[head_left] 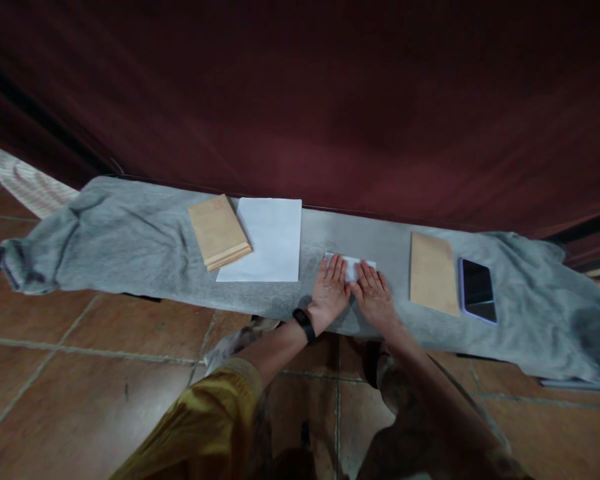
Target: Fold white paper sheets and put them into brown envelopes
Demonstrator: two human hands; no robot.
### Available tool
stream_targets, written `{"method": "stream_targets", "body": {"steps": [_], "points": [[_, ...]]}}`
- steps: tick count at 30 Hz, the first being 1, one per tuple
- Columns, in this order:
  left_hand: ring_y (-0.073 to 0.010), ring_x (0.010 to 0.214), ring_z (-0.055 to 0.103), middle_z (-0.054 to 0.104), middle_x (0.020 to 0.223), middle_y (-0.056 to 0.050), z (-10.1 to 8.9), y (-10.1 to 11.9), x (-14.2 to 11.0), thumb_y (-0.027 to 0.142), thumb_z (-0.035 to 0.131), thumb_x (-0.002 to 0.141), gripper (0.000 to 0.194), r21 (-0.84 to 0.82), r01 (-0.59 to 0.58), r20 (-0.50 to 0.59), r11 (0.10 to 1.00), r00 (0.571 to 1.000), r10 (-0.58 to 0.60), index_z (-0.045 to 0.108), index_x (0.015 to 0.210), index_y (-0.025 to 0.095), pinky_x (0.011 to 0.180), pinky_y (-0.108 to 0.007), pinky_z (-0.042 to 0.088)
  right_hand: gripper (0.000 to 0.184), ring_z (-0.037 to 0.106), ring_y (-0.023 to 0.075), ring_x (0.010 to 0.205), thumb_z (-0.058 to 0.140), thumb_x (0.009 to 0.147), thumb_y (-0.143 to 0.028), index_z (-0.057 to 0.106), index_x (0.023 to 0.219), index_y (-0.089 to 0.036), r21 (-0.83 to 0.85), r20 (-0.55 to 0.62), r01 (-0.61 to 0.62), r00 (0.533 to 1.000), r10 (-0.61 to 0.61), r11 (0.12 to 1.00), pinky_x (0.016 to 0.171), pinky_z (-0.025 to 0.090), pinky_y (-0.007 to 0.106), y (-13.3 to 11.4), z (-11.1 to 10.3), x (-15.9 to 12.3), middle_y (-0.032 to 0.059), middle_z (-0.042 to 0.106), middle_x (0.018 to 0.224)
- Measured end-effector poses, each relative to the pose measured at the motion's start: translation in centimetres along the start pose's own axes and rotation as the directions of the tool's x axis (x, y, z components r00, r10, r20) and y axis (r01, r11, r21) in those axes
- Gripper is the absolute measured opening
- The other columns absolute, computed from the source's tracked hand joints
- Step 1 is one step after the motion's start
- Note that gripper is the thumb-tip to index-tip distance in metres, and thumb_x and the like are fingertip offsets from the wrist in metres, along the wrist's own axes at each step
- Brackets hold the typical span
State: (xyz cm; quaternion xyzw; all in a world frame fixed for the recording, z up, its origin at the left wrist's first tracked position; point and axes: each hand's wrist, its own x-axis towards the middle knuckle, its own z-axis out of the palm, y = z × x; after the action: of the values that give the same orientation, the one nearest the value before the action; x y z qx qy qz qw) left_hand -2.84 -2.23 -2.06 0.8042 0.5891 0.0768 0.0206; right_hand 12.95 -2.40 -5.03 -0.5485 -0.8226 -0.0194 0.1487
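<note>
White paper: a small, wide piece of white paper (pixel 351 269) lies flat on the grey cloth (pixel 355 233), just right of the middle of the view, partly covered by both hands.
Left hand: the left hand (pixel 331 288) rests palm down on the paper's left part, fingers straight, side by side and pointing toward twelve o'clock; it is spread flat, clamped on nothing.
Right hand: the right hand (pixel 373 293) lies palm down on the paper's right part, fingers extended toward eleven o'clock – also flat, with no pinch. The thumbs come close together at the paper's near edge.
Wrist: a black wristband (pixel 305 325) circles the left wrist, below a yellow sleeve (pixel 215 407) at seven o'clock.
White sheet: from the small paper, a larger white sheet (pixel 273 243) lies flat at about ten o'clock.
Brown envelopes: a stack of brown envelopes (pixel 220 233), set askew, overlaps that sheet's left side, farther out at ten o'clock.
Single envelope: one brown envelope (pixel 433 275) lies at three o'clock from the small paper, apart from the right hand.
Phone: a phone (pixel 479 291) with a dark screen and purple edge sits just beyond that envelope – between three and four o'clock.
Floor: brown tiles (pixel 105 380) show toward six o'clock.
</note>
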Motion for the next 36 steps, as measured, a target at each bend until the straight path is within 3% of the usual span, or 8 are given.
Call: {"method": "stream_targets", "body": {"steps": [10, 16, 20, 22, 27, 30, 33, 36], "points": [[-0.0357, 0.156, 0.016, 0.026, 0.167, -0.014, -0.5, 0.0, -0.3, 0.045, 0.035, 0.103, 0.064, -0.053, 0.104, 0.062, 0.993, 0.993, -0.101, 0.032, 0.158, 0.012, 0.122, -0.063, 0.016, 0.064, 0.036, 0.0306, 0.148, 0.031, 0.106, -0.045, 0.031, 0.158, -0.007, -0.077, -0.023, -0.098, 0.995, 0.096, 0.992, 0.121, 0.028, 0.049, 1.3, 0.1, -0.2, 0.0172, 0.037, 0.161], [-0.0307, 0.155, 0.020, 0.029, 0.165, -0.019, -0.9, -1.7, -0.8, 0.047, 0.035, 0.103, 0.069, -0.050, 0.123, 0.025, 0.991, 0.992, -0.122, 0.032, 0.157, 0.004, 0.126, -0.047, 0.018, 0.062, 0.041, 0.0306, 0.146, 0.035, 0.105, -0.044, 0.034, 0.157, -0.009, -0.092, -0.022, -0.169, 0.986, 0.168, 0.981, 0.119, 0.031, 0.049, 1.9, -0.3, -0.4, 0.0174, 0.041, 0.159], [-0.0301, 0.154, 0.025, 0.032, 0.163, -0.021, -1.1, -2.6, -1.1, 0.041, 0.032, 0.104, 0.066, -0.048, 0.138, 0.008, 0.989, 0.990, -0.138, 0.033, 0.155, -0.001, 0.125, -0.045, 0.020, 0.061, 0.040, 0.0319, 0.146, 0.035, 0.106, -0.042, 0.037, 0.155, -0.007, -0.065, -0.071, -0.217, 0.975, 0.212, 0.974, 0.119, 0.032, 0.051, 1.9, -0.9, -0.6, 0.0196, 0.042, 0.158], [-0.0308, 0.153, 0.027, 0.034, 0.162, -0.022, -1.2, -2.7, -1.2, 0.038, 0.033, 0.104, 0.063, -0.063, 0.144, -0.004, 0.988, 0.990, -0.144, 0.035, 0.154, -0.001, 0.125, -0.047, 0.021, 0.059, 0.038, 0.0311, 0.148, 0.034, 0.106, -0.040, 0.039, 0.154, -0.006, -0.038, -0.076, -0.191, 0.979, 0.188, 0.981, 0.120, 0.030, 0.050, 1.4, -1.3, -0.7, 0.0199, 0.041, 0.159], [-0.0314, 0.147, 0.039, 0.043, 0.157, -0.022, -1.3, -3.0, -0.3, 0.025, 0.043, 0.097, 0.056, -0.264, 0.199, -0.024, 0.944, 0.977, -0.212, 0.043, 0.149, 0.004, 0.120, -0.050, 0.033, 0.055, 0.038, 0.0259, 0.148, 0.040, 0.105, -0.040, 0.044, 0.151, -0.010, 0.067, 0.051, 0.057, 0.997, -0.060, 0.996, 0.124, 0.026, 0.047, -0.9, -2.3, -0.9, 0.0144, 0.041, 0.160], [-0.0289, 0.137, 0.052, 0.059, 0.144, -0.017, -1.5, -4.2, 0.7, 0.022, 0.054, 0.090, 0.051, -0.587, 0.227, -0.023, 0.777, 0.955, -0.296, 0.056, 0.140, 0.013, 0.114, -0.047, 0.042, 0.056, 0.042, 0.0267, 0.146, 0.043, 0.104, -0.040, 0.044, 0.152, -0.011, 0.088, 0.079, 0.070, 0.994, -0.077, 0.994, 0.124, 0.026, 0.048, -1.7, -2.8, -0.9, 0.0149, 0.043, 0.159], [-0.0266, 0.111, 0.067, 0.074, 0.113, -0.011, -2.1, -5.4, 1.5, 0.025, 0.067, 0.084, 0.048, -0.879, 0.317, 0.150, 0.356, 0.893, -0.425, 0.063, 0.131, 0.017, 0.099, -0.042, 0.052, 0.056, 0.045, 0.0286, 0.144, 0.047, 0.103, -0.041, 0.046, 0.150, -0.010, 0.077, 0.089, 0.057, 0.994, -0.064, 0.995, 0.123, 0.028, 0.049, -1.9, -3.1, -0.7, 0.0163, 0.044, 0.157], [-0.0208, 0.089, 0.070, 0.074, 0.098, -0.007, -2.8, -5.9, 1.8, 0.026, 0.071, 0.082, 0.053, -0.912, 0.407, 0.382, -0.044, 0.809, -0.447, 0.060, 0.133, 0.016, 0.083, -0.035, 0.056, 0.057, 0.046, 0.0305, 0.143, 0.050, 0.102, -0.042, 0.048, 0.149, -0.010, 0.063, 0.089, 0.035, 0.995, -0.040, 0.997, 0.122, 0.028, 0.050, -2.2, -3.3, -0.3, 0.0176, 0.046, 0.156]]}}
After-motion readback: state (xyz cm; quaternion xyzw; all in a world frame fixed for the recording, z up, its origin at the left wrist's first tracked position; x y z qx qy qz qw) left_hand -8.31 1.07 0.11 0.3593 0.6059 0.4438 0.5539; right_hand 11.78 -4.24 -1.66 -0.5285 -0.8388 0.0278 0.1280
